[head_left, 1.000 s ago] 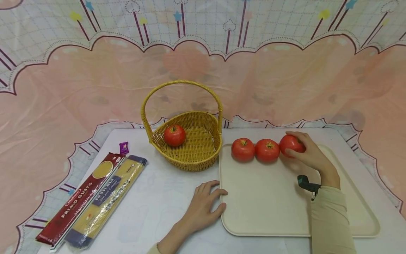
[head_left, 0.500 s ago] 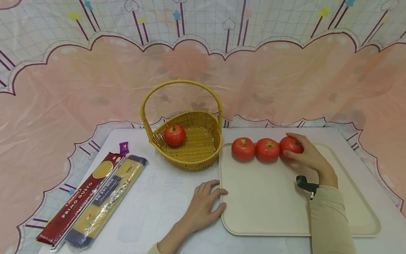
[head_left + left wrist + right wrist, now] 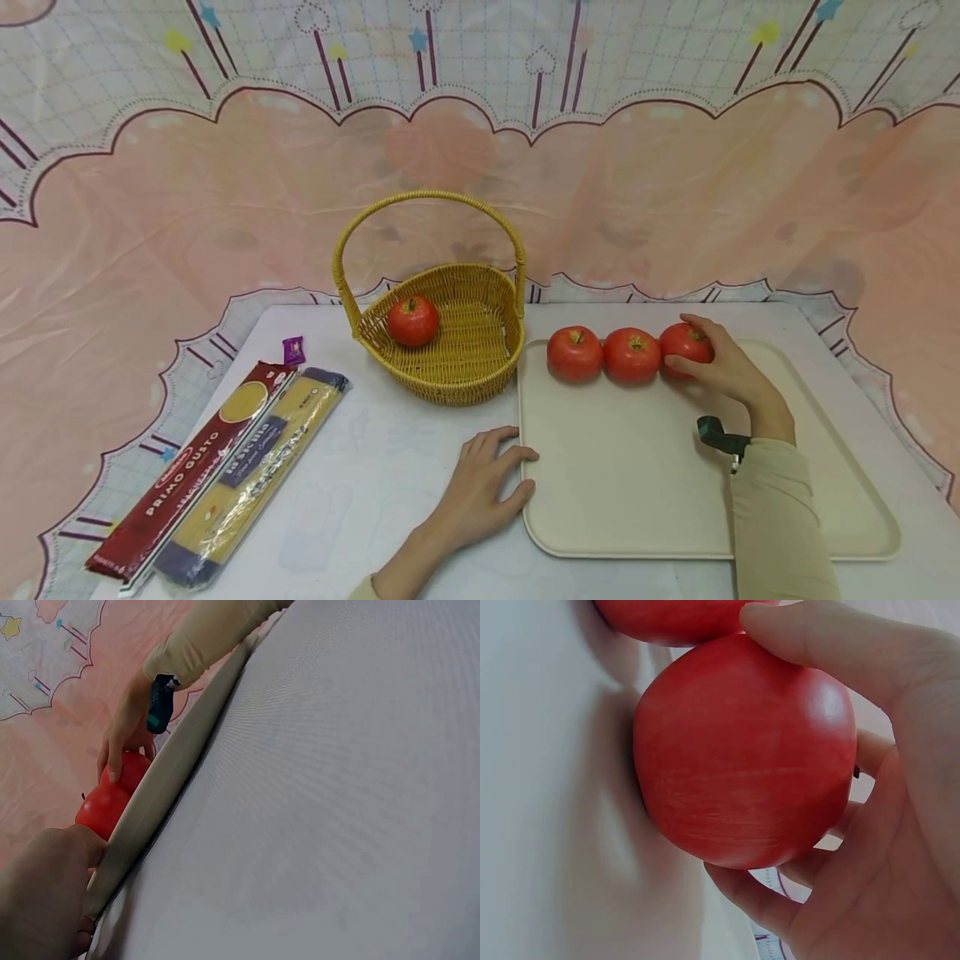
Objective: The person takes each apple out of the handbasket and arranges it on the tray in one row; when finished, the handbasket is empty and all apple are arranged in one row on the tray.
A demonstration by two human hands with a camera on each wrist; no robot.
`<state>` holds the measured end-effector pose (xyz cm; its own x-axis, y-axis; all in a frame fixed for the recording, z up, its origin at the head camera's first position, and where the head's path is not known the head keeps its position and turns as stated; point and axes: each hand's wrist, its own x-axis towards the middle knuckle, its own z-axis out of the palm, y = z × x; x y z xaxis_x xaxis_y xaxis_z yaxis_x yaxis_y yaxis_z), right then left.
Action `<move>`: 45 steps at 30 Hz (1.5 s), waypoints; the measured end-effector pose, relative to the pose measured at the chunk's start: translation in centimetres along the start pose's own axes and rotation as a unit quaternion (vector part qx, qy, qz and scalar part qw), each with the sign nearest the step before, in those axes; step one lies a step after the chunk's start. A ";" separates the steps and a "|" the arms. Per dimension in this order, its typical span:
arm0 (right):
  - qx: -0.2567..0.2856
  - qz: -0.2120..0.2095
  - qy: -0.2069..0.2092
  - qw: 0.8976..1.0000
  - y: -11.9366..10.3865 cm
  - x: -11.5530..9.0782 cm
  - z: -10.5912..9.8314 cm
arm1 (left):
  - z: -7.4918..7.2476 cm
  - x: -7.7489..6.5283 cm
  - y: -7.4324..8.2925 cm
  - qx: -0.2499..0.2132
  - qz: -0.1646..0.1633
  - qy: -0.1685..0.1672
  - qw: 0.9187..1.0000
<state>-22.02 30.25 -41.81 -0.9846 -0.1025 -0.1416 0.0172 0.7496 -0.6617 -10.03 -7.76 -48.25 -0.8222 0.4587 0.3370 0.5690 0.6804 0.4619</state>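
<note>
Peach cloth point(image 3: 300, 200) behind; my right hand point(image 3: 727, 371) curls round a red fruit point(image 3: 681, 341) at the far side of the tray point(image 3: 637, 467).
I've eased it slightly left, beside the middle fruit point(image 3: 632, 358); their row looks nearly set. My left hand point(image 3: 482, 485) lies fingers apart at the tray's edge.

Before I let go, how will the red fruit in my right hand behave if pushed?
The held fruit may well roll, given its rounded sides. It looks shiny, so might feel slippery. Pushed left, it would probably be blocked by the middle fruit close beside it.
</note>
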 end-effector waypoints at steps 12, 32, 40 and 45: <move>0.011 -0.008 0.013 1.000 -0.4 -0.3 -0.1 | 0.1 -0.1 -0.1 -0.002 0.006 0.005 1.000; 0.073 -0.182 0.224 0.954 -3.3 0.3 1.2 | 0.0 0.0 0.0 -0.001 0.001 -0.004 1.000; 0.067 -0.205 0.170 0.962 -5.7 1.1 3.0 | 0.0 0.0 0.0 -0.006 0.001 -0.005 1.000; 0.069 -0.231 0.139 0.960 -6.8 1.5 4.1 | 0.0 0.0 -0.1 -0.007 0.003 -0.004 1.000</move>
<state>-22.90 22.36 -40.53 -0.9007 -0.2100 0.3803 -0.4288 0.5699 -0.7010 -10.06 -7.82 -48.25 -0.8184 0.4679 0.3337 0.5747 0.6695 0.4707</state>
